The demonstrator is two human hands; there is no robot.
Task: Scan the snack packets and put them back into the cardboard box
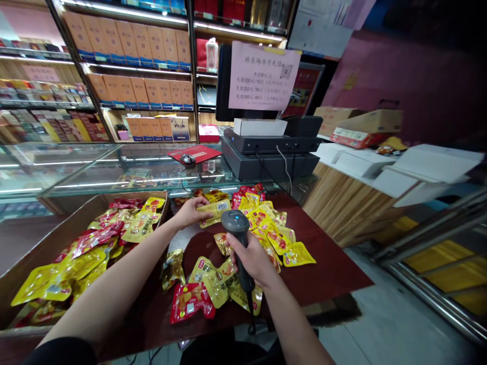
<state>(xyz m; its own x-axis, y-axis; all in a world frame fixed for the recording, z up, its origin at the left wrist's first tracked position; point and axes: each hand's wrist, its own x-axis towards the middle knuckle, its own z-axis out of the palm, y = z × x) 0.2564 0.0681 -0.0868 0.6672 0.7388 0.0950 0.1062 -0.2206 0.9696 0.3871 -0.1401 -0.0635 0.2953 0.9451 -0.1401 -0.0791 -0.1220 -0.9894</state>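
Observation:
My left hand (pixel 191 213) pinches a yellow snack packet (pixel 216 211), whose printed barcode label faces up. Close beside it, my right hand (pixel 254 257) is wrapped around the handle of a dark barcode scanner (pixel 236 225). The scanner's head is by the packet and a small blue light glows on its top. Its cable hangs down past the table edge. Several yellow packets (pixel 279 233) are heaped to the right of the scanner. A red packet (pixel 193 302) and more yellow ones lie in front of my hands, and a gold packet (pixel 173 269) sits beneath my left forearm.
An open cardboard box (pixel 57 223) full of red and yellow packets stands at the left. Behind the brown table (pixel 327 276) are a glass counter (pixel 148 162), a mouse (pixel 187 159), and a monitor with a paper sign (pixel 262 76). White boxes (pixel 429 162) sit on the right.

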